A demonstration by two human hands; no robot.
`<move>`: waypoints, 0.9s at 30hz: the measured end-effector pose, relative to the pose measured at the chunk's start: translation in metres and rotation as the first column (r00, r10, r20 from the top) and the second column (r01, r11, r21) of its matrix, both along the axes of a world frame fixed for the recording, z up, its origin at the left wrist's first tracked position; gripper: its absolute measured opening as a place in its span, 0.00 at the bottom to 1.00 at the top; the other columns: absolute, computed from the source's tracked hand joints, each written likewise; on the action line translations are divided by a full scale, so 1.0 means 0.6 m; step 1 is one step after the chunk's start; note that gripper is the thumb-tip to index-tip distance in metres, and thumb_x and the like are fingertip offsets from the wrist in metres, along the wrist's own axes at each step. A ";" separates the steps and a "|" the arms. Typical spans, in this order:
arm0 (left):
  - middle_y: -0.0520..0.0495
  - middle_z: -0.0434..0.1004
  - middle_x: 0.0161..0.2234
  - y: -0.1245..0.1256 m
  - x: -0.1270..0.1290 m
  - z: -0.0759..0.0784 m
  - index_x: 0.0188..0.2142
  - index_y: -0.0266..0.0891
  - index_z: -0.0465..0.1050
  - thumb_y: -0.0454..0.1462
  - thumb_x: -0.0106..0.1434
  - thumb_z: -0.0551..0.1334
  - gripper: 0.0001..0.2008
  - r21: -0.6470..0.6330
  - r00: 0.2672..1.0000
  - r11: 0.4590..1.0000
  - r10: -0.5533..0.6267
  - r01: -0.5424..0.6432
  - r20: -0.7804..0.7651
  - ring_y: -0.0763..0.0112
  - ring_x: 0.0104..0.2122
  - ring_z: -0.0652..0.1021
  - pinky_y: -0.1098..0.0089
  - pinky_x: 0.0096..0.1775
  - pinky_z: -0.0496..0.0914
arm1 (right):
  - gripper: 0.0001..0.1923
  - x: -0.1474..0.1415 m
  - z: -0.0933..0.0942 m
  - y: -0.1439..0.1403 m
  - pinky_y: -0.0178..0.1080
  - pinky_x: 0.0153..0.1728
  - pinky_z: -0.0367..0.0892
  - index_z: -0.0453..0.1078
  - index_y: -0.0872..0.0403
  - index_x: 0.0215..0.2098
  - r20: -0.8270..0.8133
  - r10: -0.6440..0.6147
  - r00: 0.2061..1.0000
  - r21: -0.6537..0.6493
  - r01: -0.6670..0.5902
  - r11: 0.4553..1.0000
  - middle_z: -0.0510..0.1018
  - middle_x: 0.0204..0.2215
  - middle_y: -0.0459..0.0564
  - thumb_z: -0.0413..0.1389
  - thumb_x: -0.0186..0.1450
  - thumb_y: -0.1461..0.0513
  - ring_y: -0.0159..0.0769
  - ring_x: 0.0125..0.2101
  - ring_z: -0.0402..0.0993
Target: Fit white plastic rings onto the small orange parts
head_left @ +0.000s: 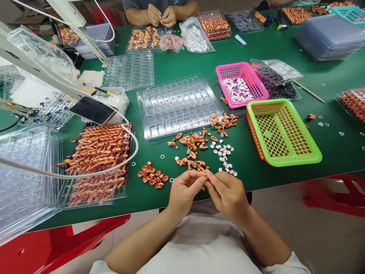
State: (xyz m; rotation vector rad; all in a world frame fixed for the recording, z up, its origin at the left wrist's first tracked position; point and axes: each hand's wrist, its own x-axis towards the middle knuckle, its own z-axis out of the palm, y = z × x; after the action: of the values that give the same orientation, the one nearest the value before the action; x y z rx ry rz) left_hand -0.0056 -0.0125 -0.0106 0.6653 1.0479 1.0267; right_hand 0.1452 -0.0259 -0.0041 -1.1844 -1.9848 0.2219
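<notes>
Both grips are closed at the near edge of the green worktop [171,68]: the left hand [184,192] and the right hand [229,192] meet fingertip to fingertip, pinching a small orange piece [207,177] between them. Most of it is hidden by the fingers, so its exact shape cannot be told.

Just beyond the fingertips lies a loose scatter of bent orange tubes [192,140], several with yellow or silvery ends. White discs [224,159] are spread near the right hand, to the right of the tubes, and a cluster of copper-coloured cups [152,182] lies to the left of the left hand.

Behind the tubes is a clear moulded tray [176,108]. To its right, a pink basket [260,86] holds more white pieces, and a lime-green basket [315,152] sits nested in an orange-red one. At the left, orange stems [99,152] fill clear trays in slanting rows, with a dark-screened phone [92,110] behind them. Across the worktop, a co-worker's hands [162,16] come together over orange parts.
</notes>
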 end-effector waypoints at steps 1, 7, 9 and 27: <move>0.48 0.81 0.28 0.001 0.000 0.001 0.31 0.36 0.81 0.39 0.55 0.72 0.08 -0.018 1.000 1.000 0.005 -0.005 0.021 0.74 0.27 0.77 0.74 0.32 0.73 | 0.17 0.000 0.001 0.000 0.38 0.26 0.67 0.68 0.60 0.56 0.000 0.004 1.000 -0.005 -0.004 1.000 0.75 0.28 0.52 0.53 0.69 0.68 0.36 0.27 0.71; 0.51 0.78 0.25 0.006 0.008 0.009 0.27 0.35 0.79 0.37 0.50 0.74 0.09 -0.222 0.966 0.973 0.108 -0.055 0.235 0.78 0.24 0.75 0.77 0.31 0.71 | 0.17 -0.009 -0.010 -0.005 0.36 0.27 0.70 0.68 0.55 0.57 -0.129 -0.067 0.989 -0.084 0.057 0.995 0.73 0.30 0.50 0.55 0.69 0.65 0.34 0.28 0.70; 0.50 0.79 0.26 0.006 0.010 0.012 0.28 0.35 0.78 0.36 0.52 0.74 0.08 -0.258 0.951 0.966 0.111 -0.034 0.290 0.78 0.25 0.75 0.78 0.31 0.71 | 0.18 -0.013 -0.017 -0.006 0.37 0.29 0.71 0.68 0.55 0.57 -0.169 -0.091 0.981 -0.112 0.073 0.991 0.71 0.31 0.51 0.55 0.69 0.64 0.35 0.30 0.71; 0.51 0.73 0.27 0.003 0.019 0.016 0.28 0.34 0.76 0.37 0.53 0.73 0.09 -0.287 0.945 0.957 0.125 -0.035 0.304 0.78 0.27 0.72 0.77 0.33 0.69 | 0.19 -0.013 -0.024 0.003 0.40 0.37 0.76 0.67 0.56 0.58 -0.251 0.008 0.968 -0.098 -0.033 0.995 0.79 0.39 0.56 0.52 0.69 0.69 0.40 0.38 0.77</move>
State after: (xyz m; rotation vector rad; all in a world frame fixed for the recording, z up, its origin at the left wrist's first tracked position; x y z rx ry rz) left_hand 0.0059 -0.0104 -0.0008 0.2169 0.9152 0.9944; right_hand 0.1373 -0.0242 -0.0188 -1.1391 -1.7823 0.4653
